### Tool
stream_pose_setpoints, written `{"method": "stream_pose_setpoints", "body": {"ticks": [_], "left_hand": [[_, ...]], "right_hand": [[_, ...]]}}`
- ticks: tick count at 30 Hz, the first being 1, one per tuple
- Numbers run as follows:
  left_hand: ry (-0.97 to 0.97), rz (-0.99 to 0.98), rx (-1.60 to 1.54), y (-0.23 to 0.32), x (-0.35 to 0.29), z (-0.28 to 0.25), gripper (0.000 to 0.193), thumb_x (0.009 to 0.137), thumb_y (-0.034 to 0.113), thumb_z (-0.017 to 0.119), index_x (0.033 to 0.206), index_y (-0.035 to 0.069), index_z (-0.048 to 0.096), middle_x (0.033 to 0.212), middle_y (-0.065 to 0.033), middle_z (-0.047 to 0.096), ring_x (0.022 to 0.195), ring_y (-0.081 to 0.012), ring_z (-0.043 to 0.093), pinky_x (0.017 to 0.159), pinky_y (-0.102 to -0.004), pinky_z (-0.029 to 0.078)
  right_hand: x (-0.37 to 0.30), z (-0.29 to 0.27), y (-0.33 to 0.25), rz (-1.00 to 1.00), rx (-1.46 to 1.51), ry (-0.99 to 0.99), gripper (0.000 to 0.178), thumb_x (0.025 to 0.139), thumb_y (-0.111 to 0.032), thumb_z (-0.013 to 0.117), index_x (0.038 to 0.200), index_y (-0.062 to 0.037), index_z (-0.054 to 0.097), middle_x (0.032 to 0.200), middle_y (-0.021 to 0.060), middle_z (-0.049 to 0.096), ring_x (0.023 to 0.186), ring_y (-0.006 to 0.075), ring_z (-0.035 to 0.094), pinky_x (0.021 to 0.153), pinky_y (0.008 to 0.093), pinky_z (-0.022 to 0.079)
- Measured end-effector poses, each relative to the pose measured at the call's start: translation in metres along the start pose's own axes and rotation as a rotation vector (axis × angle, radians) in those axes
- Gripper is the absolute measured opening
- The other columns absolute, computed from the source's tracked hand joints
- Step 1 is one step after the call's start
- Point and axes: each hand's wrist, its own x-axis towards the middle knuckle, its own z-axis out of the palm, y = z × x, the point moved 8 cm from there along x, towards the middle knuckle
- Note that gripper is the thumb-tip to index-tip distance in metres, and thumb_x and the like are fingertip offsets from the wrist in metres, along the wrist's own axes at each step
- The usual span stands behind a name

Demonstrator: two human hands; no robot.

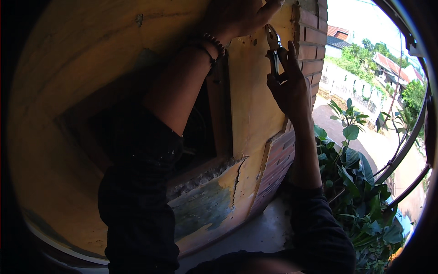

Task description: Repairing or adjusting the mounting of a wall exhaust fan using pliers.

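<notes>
Pliers with metal jaws and dark handles stand upright in my right hand, whose fingers are wrapped round the handles. The jaws point up, close to the yellow wall and just below my left hand. My left hand reaches up against the wall at the top edge, its fingers drawn together toward the right. The picture's edge cuts off part of them, and what they pinch, if anything, cannot be made out. A dark beaded bracelet circles my left wrist.
Behind my left arm is a wood-framed window opening. Brick trim edges the wall on the right. Below the window the wall has a crack and peeling paint. Leafy plants and a curved dark metal bar stand at the right.
</notes>
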Motion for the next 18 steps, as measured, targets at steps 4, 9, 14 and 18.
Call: {"method": "stream_pose_setpoints", "body": {"ticks": [4, 9, 14, 18], "left_hand": [[-0.007, 0.025, 0.077, -0.004, -0.004, -0.004, 0.036, 0.102, 0.036, 0.055, 0.119, 0.005, 0.061, 0.097, -0.0169, 0.075, 0.086, -0.0333, 0.072, 0.077, -0.0440, 0.056], [-0.083, 0.028, 0.147, -0.021, 0.003, 0.014, 0.043, 0.094, 0.049, 0.066, 0.090, 0.006, 0.065, 0.079, -0.0069, 0.071, 0.072, -0.0193, 0.070, 0.067, -0.0316, 0.055], [-0.002, 0.021, 0.117, -0.002, -0.004, -0.002, 0.033, 0.101, 0.033, 0.055, 0.119, 0.006, 0.061, 0.095, -0.0172, 0.075, 0.086, -0.0340, 0.072, 0.076, -0.0453, 0.056], [-0.042, 0.013, 0.144, 0.001, -0.002, 0.002, 0.032, 0.101, 0.031, 0.055, 0.119, 0.006, 0.060, 0.093, -0.0180, 0.074, 0.085, -0.0351, 0.072, 0.076, -0.0461, 0.056]], "right_hand": [[-0.007, -0.036, -0.014, 0.075, 0.152, 0.163, 0.091, 0.086, -0.004, 0.072, 0.161, -0.0057, 0.020, 0.139, 0.0208, 0.061, 0.081, 0.0196, 0.074, 0.068, 0.0308, 0.059], [-0.004, 0.013, -0.002, 0.125, 0.045, -0.101, 0.091, 0.085, -0.005, 0.072, 0.160, -0.0062, 0.021, 0.139, 0.0149, 0.062, 0.078, 0.0220, 0.073, 0.065, 0.0339, 0.059], [-0.004, -0.037, -0.021, 0.046, -0.007, 0.102, 0.085, 0.085, -0.002, 0.070, 0.157, -0.0019, 0.026, 0.139, 0.0148, 0.062, 0.087, 0.0214, 0.074, 0.067, 0.0324, 0.060], [-0.008, -0.037, -0.022, 0.058, 0.148, 0.229, 0.090, 0.085, -0.007, 0.071, 0.159, -0.0047, 0.020, 0.133, 0.0184, 0.065, 0.080, 0.0252, 0.075, 0.068, 0.0351, 0.060]]}}
